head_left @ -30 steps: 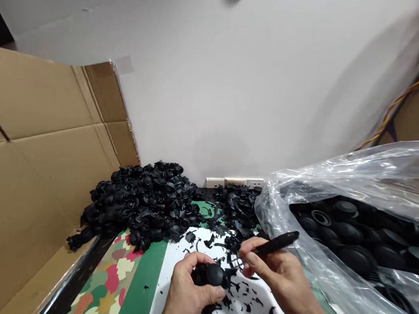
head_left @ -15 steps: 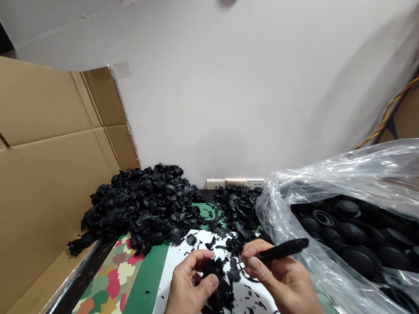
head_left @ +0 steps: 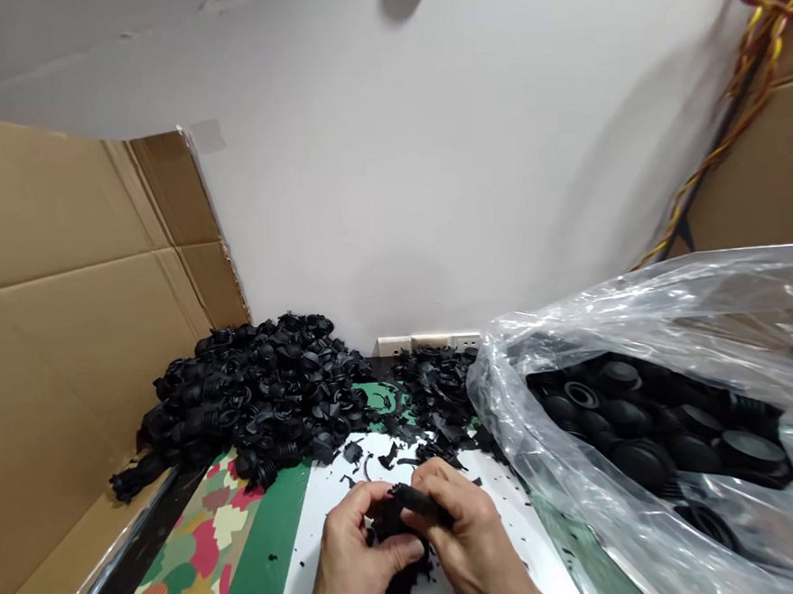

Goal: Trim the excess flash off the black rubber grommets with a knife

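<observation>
My left hand is closed around a black ribbed rubber part, thumb and fingers pressing its sides. Gripped in my right hand is a slim tool with a thick black handle; it lies against the rubber part, and its working tip is hidden. Both hands meet low in the centre, over a white sheet strewn with black rubber scraps. More torn black bits hang below the held part, partly covered by my left thumb.
A large heap of black rubber parts lies at left by a cardboard box. Black trimmings are piled near wall sockets. At right, a clear plastic bag holds several round black rubber parts. Twisted wires hang beyond.
My right hand has moved left with the tool, from beside the rubber part to against it. The handle now points differently. The whole view has shifted slightly.
</observation>
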{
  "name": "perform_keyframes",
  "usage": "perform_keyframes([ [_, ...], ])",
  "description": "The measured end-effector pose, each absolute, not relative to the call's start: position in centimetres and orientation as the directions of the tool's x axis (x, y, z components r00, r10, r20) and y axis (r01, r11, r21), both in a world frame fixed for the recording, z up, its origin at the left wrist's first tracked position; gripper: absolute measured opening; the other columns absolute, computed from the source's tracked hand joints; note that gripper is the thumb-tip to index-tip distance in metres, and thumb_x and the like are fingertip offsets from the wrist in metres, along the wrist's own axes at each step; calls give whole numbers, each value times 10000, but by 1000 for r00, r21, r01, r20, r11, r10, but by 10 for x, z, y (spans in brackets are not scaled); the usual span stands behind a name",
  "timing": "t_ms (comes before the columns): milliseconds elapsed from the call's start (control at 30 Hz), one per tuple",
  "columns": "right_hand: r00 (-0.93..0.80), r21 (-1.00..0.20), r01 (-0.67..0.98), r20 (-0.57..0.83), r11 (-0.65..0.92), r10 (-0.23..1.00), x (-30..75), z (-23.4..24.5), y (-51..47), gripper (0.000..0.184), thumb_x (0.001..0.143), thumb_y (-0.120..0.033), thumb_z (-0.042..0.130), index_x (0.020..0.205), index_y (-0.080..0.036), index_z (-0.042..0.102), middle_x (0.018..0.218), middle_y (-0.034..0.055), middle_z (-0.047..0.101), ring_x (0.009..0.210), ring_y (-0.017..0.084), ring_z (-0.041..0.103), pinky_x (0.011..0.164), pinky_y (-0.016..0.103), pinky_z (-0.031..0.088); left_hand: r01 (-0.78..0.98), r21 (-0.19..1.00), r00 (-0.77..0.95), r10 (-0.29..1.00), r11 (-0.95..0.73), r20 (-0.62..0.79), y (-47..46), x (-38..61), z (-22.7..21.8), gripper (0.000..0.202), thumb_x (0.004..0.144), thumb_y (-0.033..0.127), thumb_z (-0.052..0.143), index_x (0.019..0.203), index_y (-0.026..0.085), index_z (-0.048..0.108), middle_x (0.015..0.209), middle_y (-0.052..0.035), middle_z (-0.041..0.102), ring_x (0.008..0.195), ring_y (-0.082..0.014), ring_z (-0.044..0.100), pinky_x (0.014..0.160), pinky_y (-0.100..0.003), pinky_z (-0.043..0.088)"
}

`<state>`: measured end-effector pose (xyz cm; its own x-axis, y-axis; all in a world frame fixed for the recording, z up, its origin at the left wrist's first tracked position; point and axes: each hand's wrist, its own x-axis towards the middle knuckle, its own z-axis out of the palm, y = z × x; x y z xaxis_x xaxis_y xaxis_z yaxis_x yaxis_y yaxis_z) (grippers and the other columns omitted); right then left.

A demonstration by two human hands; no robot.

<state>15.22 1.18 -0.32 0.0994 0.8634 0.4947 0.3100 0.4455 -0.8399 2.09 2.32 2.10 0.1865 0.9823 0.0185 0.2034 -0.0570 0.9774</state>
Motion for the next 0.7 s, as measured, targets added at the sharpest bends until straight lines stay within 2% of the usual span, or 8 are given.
perform_keyframes([
  [133, 95, -787, 421, 533, 451, 841, 145, 0, 13, 183, 711, -88, 429, 575, -205, 470, 615, -11, 474, 538, 134, 480, 483, 216, 353, 243, 960, 125, 986, -141, 113, 20, 22, 15, 128, 558, 131, 680, 673, 182, 654, 599, 25, 596, 608, -166, 500, 562, -237, 389],
  [233, 183, -847, 444, 405, 292, 896, 146, 10, 22, 173, 678, -140, 433, 529, -221, 398, 537, -14, 481, 493, 150, 467, 456, 229, 334, 264, 931, 54, 967, -254, 249, 16, 24, 11, 76, 587, 162, 664, 650, 198, 641, 608, 11, 610, 606, -176, 501, 585, -254, 386],
  [300, 300, -898, 418, 282, 140, 911, 154, 15, 33, 161, 677, -197, 443, 529, -233, 391, 500, -11, 495, 487, 169, 473, 458, 245, 335, 201, 930, 70, 952, -307, 299, 14, 25, 9, 44, 606, 188, 670, 630, 205, 638, 625, -6, 623, 617, -188, 516, 606, -268, 395],
  [367, 394, -914, 400, 234, 63, 889, 167, 17, 43, 132, 700, -243, 422, 569, -233, 425, 522, 10, 530, 509, 191, 495, 491, 273, 359, 99, 950, 78, 954, -295, 288, 13, 25, 8, 78, 582, 201, 706, 638, 204, 653, 669, -20, 644, 638, -199, 536, 618, -274, 409],
  [467, 434, -917, 398, 202, 14, 878, 185, 17, 47, 154, 721, -308, 413, 594, -231, 456, 545, 29, 558, 534, 214, 518, 519, 301, 373, -14, 985, 26, 985, -172, 173, 17, 25, 6, 249, 517, 197, 761, 758, 193, 701, 730, -30, 672, 672, -208, 553, 623, -274, 428],
  [567, 407, -917, 398, 206, 31, 890, 191, 16, 41, 205, 731, -365, 420, 578, -232, 455, 552, 27, 564, 545, 215, 524, 520, 298, 381, -34, 995, -16, 996, -91, 90, 22, 26, 6, 322, 493, 146, 751, 810, 180, 710, 734, -29, 679, 671, -197, 549, 591, -259, 435],
  [700, 394, -933, 358, 198, 48, 898, 188, 15, 32, 300, 753, -482, 420, 608, -225, 473, 575, 31, 566, 554, 217, 513, 518, 299, 378, -42, 996, -75, 994, -82, 78, 26, 27, 6, 312, 487, 80, 715, 782, 181, 705, 745, -18, 675, 626, -161, 539, 552, -235, 433],
])
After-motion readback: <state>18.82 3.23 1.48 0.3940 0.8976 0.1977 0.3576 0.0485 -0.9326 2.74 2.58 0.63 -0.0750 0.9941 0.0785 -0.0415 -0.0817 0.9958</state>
